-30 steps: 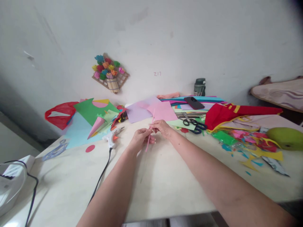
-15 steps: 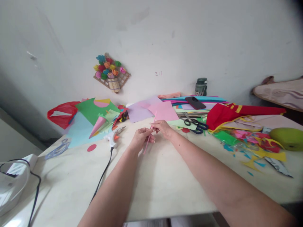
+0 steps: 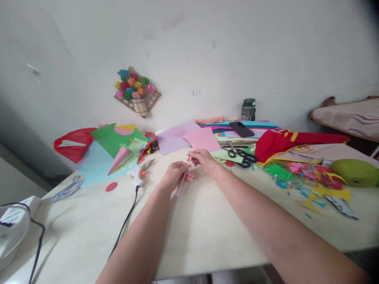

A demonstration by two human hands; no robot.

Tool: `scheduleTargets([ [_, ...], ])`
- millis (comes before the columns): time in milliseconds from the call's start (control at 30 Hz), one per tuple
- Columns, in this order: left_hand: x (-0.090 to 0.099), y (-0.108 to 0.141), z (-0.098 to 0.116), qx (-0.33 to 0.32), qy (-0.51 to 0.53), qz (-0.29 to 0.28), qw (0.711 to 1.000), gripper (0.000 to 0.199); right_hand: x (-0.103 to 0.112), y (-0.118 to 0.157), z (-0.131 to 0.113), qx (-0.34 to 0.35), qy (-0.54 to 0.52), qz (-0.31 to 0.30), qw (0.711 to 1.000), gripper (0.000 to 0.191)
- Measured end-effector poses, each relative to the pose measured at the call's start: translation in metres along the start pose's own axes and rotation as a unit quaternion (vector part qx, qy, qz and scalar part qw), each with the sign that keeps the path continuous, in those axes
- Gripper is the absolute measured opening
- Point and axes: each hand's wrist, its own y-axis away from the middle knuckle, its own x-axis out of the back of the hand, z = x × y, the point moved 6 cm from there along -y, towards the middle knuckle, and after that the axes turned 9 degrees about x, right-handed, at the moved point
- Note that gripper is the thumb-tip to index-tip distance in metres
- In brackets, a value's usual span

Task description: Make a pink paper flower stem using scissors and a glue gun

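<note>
Clock directions are taken from the hands, with twelve pointing to the wall. Two bare forearms reach in over a pale tabletop (image 3: 204, 236), the left from seven o'clock, the right from between four and five. A narrow pink strip (image 3: 181, 184), apparently paper, is held just above the table, slanting from seven o'clock toward one. It should be almost weightless, stiff enough to stay straight but easy to crease or crush. A light fingertip pinch near the middle, with a second toward the far end, would suit it best.

The left hand (image 3: 177, 173) pinches the strip's middle, thumb on top, the other fingers curled beneath with their tips showing past it. The right hand (image 3: 203, 158), wrist bent inward, pinches higher up, thumb and forefinger close together; its exact contact is partly hidden. The hands nearly touch.

Farther out, a white glue gun (image 3: 136, 175) lies at nine o'clock, dark-handled scissors (image 3: 247, 157) between two and three, and a pink paper sheet (image 3: 207, 139) at one.
</note>
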Motion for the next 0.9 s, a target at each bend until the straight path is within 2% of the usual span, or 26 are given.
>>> scheduleTargets([
  [133, -0.004, 0.002, -0.001, 0.018, -0.016, -0.009, 1.0, 0.023, 0.009, -0.004, 0.003, 0.002, -0.011, 0.02, 1.0, 0.025],
  [267, -0.008, 0.004, -0.003, 0.041, -0.023, -0.026, 0.999, 0.026, 0.007, -0.004, 0.003, 0.002, -0.006, 0.006, 1.0, 0.024],
  [433, -0.004, 0.002, -0.001, 0.022, -0.02, 0.002, 1.0, 0.028, -0.004, 0.001, 0.002, -0.02, -0.013, -0.03, 0.999, 0.026],
  [667, -0.005, 0.002, -0.003, 0.037, -0.029, 0.002, 0.999, 0.027, 0.005, -0.001, 0.001, -0.002, 0.017, 0.01, 1.0, 0.022],
  [767, -0.007, 0.005, -0.001, 0.033, -0.028, -0.007, 0.999, 0.029, 0.004, -0.001, -0.002, 0.013, 0.021, 0.0, 1.0, 0.02],
  [900, -0.006, 0.005, 0.002, 0.028, -0.029, 0.009, 0.999, 0.029, -0.001, 0.0, -0.003, 0.005, 0.007, -0.023, 1.0, 0.02],
])
